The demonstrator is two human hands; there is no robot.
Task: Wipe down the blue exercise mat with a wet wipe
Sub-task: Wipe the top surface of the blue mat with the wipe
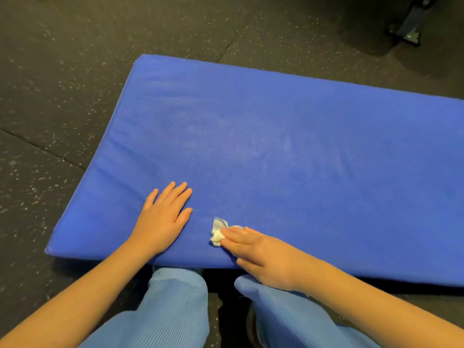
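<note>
Right hand [261, 249] atop wet wipe [217, 232]

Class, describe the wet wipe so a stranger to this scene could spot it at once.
Find the big blue mat on the dark speckled floor. Near its front edge the right hand presses straight fingers on a small crumpled white wad: the wet wipe. It is the only white thing on the mat.
</note>
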